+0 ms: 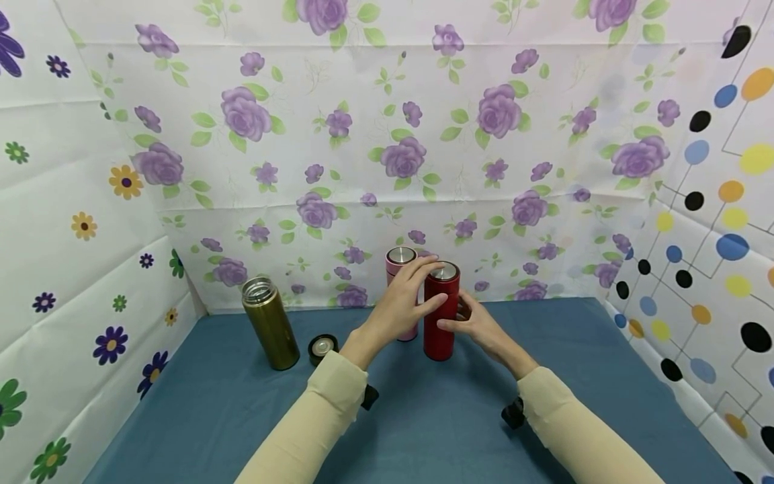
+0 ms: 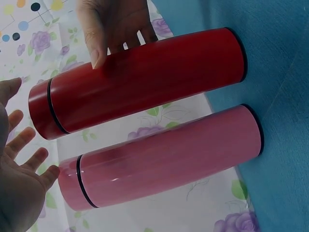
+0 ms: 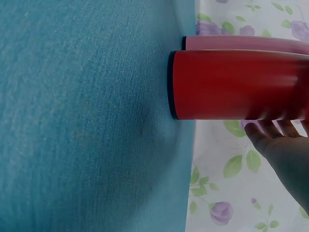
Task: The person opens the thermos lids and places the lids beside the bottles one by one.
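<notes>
Cream sleeves [image 1: 314, 423] nearest me; left hand [image 1: 396, 300] spread wide; whether right hand [image 1: 485, 329] grips, I can't tell. Red thermos [image 2: 149, 77] looks rigid, probably slick: hold mid-body.

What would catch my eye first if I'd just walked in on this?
Probably the bright red flask, upright on the blue table, with the person's left hand by its top and right hand at its side. A pink flask stands close behind it. Off to the left, a gold flask stands open, a dark round lid beside it.
</notes>
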Motion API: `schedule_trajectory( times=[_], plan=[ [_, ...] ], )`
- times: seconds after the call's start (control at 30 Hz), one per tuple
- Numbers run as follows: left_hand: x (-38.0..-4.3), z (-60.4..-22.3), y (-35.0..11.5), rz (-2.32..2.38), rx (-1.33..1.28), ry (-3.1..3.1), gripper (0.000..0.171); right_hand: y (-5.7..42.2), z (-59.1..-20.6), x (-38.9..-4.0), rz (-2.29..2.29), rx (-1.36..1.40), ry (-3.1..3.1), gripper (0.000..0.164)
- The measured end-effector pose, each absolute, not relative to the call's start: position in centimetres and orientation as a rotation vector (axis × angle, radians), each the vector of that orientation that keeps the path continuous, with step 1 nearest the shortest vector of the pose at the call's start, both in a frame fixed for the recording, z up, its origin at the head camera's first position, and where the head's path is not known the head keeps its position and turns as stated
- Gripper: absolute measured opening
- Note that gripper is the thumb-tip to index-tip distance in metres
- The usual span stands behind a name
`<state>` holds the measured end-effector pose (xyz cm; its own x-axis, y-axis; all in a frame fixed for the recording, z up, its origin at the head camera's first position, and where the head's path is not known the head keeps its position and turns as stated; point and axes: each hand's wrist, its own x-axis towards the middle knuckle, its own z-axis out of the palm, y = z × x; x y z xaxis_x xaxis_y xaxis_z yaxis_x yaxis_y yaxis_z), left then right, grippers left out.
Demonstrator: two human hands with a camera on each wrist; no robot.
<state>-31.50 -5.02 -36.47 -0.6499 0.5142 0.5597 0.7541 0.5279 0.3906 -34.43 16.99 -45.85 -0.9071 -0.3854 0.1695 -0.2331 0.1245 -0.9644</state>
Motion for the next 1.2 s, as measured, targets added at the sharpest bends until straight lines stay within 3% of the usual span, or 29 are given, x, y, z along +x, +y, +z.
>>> schedule_trajectory(
  times=[0.7, 1.2],
  plan=[
    [-31.2, -36.2, -4.9, -0.932, -1.019, -2.409, 0.056, 16.0, -45.8, -34.1, -1.949, -0.518, 2.389, 0.076],
    [-29.3, -34.9, -6.3, -1.033, -1.051, -2.325, 0.055, 15.3, -43.7, -31.6, -1.953, -0.563, 2.387, 0.075]
  ],
)
